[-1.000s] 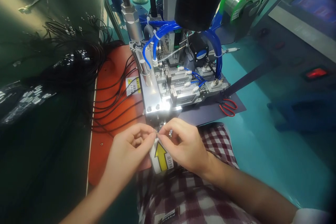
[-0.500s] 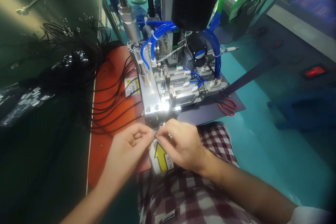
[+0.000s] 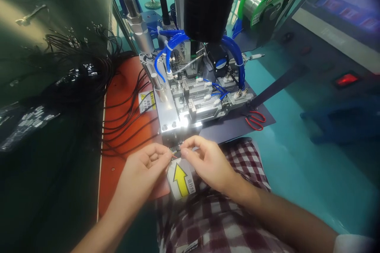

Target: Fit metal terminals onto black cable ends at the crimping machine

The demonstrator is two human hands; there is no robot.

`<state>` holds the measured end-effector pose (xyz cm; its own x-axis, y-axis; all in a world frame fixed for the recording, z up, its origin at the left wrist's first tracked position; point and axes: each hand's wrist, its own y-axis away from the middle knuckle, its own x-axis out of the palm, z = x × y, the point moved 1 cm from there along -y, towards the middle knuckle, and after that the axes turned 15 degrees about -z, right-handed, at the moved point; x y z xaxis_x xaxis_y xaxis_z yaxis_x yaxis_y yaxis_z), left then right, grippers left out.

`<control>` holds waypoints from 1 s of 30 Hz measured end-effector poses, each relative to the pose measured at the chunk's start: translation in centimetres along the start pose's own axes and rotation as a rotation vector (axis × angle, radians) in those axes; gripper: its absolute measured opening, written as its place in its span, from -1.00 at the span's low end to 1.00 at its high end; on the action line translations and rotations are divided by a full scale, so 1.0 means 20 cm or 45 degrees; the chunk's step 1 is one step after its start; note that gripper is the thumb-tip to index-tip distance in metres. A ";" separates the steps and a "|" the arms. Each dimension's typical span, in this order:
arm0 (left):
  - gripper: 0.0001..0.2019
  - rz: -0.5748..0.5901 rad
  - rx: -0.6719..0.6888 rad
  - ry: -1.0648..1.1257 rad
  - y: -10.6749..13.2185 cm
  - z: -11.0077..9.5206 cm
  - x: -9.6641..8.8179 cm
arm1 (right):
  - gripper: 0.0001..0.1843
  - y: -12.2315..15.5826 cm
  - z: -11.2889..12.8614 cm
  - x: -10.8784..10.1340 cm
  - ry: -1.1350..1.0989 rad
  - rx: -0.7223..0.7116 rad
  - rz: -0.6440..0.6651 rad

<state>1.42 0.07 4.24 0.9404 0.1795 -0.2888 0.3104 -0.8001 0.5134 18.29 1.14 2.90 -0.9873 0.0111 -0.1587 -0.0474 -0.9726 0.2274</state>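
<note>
My left hand [image 3: 142,170] and my right hand [image 3: 208,162] meet just in front of a metal machine fixture [image 3: 184,102]. Both pinch with thumb and forefinger the two ends of a thin wire end [image 3: 175,152], which spans the small gap between them. Right below that gap lies a white label with a yellow arrow [image 3: 179,178]. Black cables [image 3: 130,118] run from a pile on the left across the orange mat [image 3: 118,166] toward my hands.
Blue air hoses [image 3: 234,55] loop over the fixture under a black cylinder [image 3: 208,0]. Red-handled scissors [image 3: 255,120] lie on a dark sheet at right. A solder spool [image 3: 255,4] stands behind. A control panel with a red lit switch [image 3: 344,81] is far right.
My two hands have drawn slightly apart, showing the thin wire end between the fingertips. The view has shifted a little down and to the right.
</note>
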 end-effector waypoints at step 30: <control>-0.71 0.116 0.211 0.125 0.03 -0.02 0.03 | -0.83 -0.05 0.06 0.00 0.127 -0.207 0.168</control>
<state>2.23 -0.10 4.66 0.9751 0.1506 -0.1628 0.2040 -0.8972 0.3917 18.19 2.32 3.86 -0.9630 -0.1336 -0.2340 0.1139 -0.9889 0.0956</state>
